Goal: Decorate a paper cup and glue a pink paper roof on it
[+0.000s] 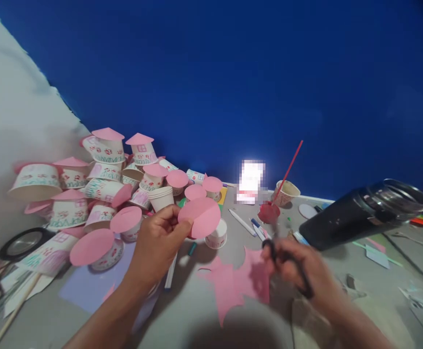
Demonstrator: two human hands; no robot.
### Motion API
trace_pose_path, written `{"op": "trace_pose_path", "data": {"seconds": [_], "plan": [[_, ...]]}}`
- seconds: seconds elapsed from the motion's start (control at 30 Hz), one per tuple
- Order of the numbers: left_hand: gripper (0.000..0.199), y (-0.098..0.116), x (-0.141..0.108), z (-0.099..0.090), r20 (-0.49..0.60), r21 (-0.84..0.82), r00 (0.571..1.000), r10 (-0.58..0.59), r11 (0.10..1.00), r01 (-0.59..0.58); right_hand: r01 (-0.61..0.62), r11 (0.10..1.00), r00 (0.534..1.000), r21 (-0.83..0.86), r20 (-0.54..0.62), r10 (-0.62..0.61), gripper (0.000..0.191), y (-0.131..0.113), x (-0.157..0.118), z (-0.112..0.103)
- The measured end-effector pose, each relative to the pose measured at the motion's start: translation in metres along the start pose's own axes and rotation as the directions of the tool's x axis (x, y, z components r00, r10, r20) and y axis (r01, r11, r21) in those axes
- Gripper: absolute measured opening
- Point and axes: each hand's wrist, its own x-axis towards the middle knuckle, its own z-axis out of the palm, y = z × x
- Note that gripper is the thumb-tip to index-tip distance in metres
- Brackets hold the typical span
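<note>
A round pink paper disc (201, 215) is pinched at its left edge between the thumb and fingers of my left hand (164, 232). My right hand (298, 266), smeared by motion, is closed around black-handled scissors (296, 271) whose blades are blurred. Under and left of the scissors lies a pink paper offcut (229, 286) with curved cut edges. Just behind the disc stands a small upside-down white paper cup (216, 235). To the left are piled several decorated paper cups (69, 213), many topped with pink cones or discs.
A black metal-rimmed flask (356, 211) leans at the right. Behind my hands are a red-filled dish (268, 212), a cup (287, 193) with a red stick and a bright, pixelated screen (251, 179). Markers (242, 223) lie mid-table; purple paper (87, 286) is at left.
</note>
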Motion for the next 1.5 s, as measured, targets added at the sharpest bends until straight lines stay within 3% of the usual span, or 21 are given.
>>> {"op": "trace_pose_path", "data": {"seconds": [0.03,0.1,0.2,0.4,0.53,0.8,0.93,1.33,1.5], "plan": [[0.017,0.0,0.0,0.0,0.006,-0.016,1.0,0.004,1.0,-0.004,0.086,0.996,0.996,0.012,-0.034,-0.085,0.06,-0.003,0.0,-0.004],[0.016,0.0,-0.001,0.0,0.002,-0.02,1.0,0.012,1.0,-0.012,0.113,0.993,0.993,-0.032,0.033,-0.112,0.064,-0.005,-0.001,-0.006],[0.016,-0.002,-0.003,0.0,-0.003,0.021,1.0,0.01,1.0,-0.01,-0.093,0.983,0.965,-0.155,0.23,0.128,0.059,0.006,-0.002,0.007],[0.016,-0.006,-0.009,0.006,0.018,0.02,0.999,0.037,0.999,-0.038,-0.137,0.971,0.927,-0.194,0.321,0.195,0.054,0.024,-0.003,0.027],[0.015,-0.005,-0.017,0.014,0.079,0.013,0.997,0.019,1.0,-0.021,-0.181,0.97,0.916,-0.162,0.33,0.226,0.051,0.019,-0.003,0.027],[0.016,-0.002,-0.024,0.02,0.117,-0.008,0.993,0.016,1.0,-0.015,-0.107,0.974,0.926,-0.197,0.336,0.17,0.033,0.016,-0.001,0.03],[0.015,-0.002,-0.024,0.02,0.156,-0.052,0.987,-0.034,0.998,0.043,-0.114,0.966,0.934,-0.233,0.305,0.184,0.025,0.017,-0.002,0.03],[0.016,-0.006,-0.018,0.019,0.217,-0.124,0.968,-0.128,0.98,0.157,-0.19,0.968,0.943,-0.164,0.245,0.226,0.017,0.022,-0.003,0.033],[0.014,-0.008,-0.017,0.019,0.222,-0.169,0.966,-0.133,0.97,0.173,-0.192,0.966,0.944,-0.173,0.237,0.23,0.028,0.027,-0.003,0.032]]}}
